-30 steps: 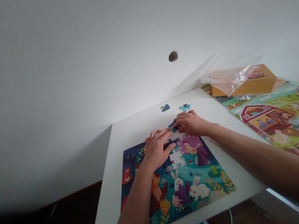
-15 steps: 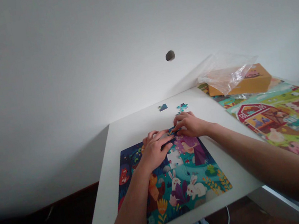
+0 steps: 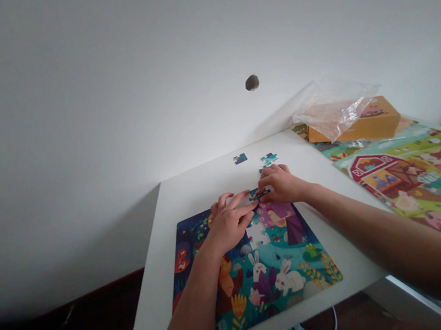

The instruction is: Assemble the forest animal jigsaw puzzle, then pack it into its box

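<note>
A colourful animal puzzle (image 3: 278, 256) lies on the white table, with a white gap left of the purple bird picture. At its top edge, my right hand (image 3: 280, 184) pinches a dark blue puzzle piece (image 3: 258, 194). My left hand (image 3: 230, 222) rests over the upper middle of the puzzle, fingers spread, its fingertips beside that piece. Beyond the hands lie a loose dark blue piece (image 3: 240, 158) and a teal piece (image 3: 269, 159). Another piece is partly hidden behind my right fingers.
To the right, a farm picture sheet (image 3: 438, 179) covers the table. An orange box (image 3: 378, 124) with a clear plastic bag (image 3: 333, 109) stands on its far part. The white wall (image 3: 148, 87) with a round hole (image 3: 252, 82) rises behind the table (image 3: 207, 184).
The dark blue piece by my right fingers shows more and has shifted slightly right. My hands have otherwise hardly moved.
</note>
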Tool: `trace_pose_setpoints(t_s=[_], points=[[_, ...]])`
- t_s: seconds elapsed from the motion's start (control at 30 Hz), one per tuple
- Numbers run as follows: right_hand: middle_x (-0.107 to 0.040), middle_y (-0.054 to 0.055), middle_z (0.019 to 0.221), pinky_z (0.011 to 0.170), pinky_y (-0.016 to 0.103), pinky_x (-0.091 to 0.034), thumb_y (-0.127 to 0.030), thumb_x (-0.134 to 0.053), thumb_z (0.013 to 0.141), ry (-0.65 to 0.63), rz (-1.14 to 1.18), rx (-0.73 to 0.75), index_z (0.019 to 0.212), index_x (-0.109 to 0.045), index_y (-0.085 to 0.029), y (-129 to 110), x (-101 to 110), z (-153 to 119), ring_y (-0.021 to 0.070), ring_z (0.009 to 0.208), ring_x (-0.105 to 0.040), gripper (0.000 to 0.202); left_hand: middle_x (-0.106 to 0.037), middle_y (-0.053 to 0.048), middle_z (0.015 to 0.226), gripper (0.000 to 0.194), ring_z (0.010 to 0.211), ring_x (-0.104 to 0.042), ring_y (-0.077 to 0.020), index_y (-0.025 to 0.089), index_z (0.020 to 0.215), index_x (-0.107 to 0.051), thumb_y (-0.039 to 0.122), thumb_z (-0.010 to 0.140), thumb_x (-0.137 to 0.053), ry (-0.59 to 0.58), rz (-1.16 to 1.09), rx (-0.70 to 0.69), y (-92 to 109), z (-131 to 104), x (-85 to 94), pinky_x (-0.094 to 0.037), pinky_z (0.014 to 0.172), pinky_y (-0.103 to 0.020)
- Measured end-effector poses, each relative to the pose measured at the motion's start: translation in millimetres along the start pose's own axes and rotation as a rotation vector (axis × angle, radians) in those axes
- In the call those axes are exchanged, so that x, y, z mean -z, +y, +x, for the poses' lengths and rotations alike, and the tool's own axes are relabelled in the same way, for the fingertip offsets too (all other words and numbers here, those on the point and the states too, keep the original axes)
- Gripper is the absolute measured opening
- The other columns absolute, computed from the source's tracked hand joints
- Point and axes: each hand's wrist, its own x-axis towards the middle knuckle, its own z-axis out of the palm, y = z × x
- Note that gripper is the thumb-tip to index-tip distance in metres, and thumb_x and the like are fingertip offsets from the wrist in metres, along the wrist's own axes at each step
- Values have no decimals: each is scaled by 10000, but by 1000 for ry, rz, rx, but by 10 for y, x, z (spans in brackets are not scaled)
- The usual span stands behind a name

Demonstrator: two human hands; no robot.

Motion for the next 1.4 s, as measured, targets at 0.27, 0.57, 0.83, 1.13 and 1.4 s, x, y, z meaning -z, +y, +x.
trace_pose_setpoints(t_s=[0.27, 0.57, 0.83, 1.13, 1.4], points=[[-613, 92, 1291, 931, 482, -344, -256, -526, 910, 240, -86, -308, 1166, -690, -291, 363, 35, 43, 310, 1148, -492, 306, -508, 44, 1459, 327, 1292, -362, -312, 447, 1237, -641, 339, 959, -507, 27, -12, -3, -12, -18, -5, -340, 1021, -525], [-595, 20, 1372, 1019, 569, -280, -231, -430, 931, 200, -73, -349, 1200, -667, -293, 550, -18, 47, 333, 1288, -434, 364, -537, 54, 1434, 250, 1278, -369, -325, 433, 1107, -724, 360, 921, -572, 76, -5, 22, -32, -29, 21, -342, 1005, -527], [-661, 110, 1203, 931, 490, -329, -518, -645, 804, 192, -135, -249, 1203, -674, -251, 366, 68, 34, 340, 1106, -516, 481, -592, 31, 1371, 217, 1257, -387, -320, 407, 1043, -757, 345, 896, -610, 126, -24, 25, -43, -36, 23, -347, 1009, -512], [-680, 89, 1097, 894, 415, -362, -362, -505, 871, 208, -103, -406, 1168, -679, -248, 335, 250, 7, 275, 1046, -578, 362, -624, 32, 1324, 201, 1237, -405, -311, 406, 999, -768, 325, 887, -623, 151, -25, 40, -60, -38, 13, -360, 986, -503], [-597, 176, 1158, 924, 517, -373, -597, -678, 716, -98, -263, -495, 1157, -646, -208, 345, 409, -235, 369, 1084, -573, 589, -633, 38, 1301, 207, 1229, -405, -304, 400, 994, -772, 320, 896, -608, 152, -32, 57, -41, -35, 32, -357, 989, -495]])
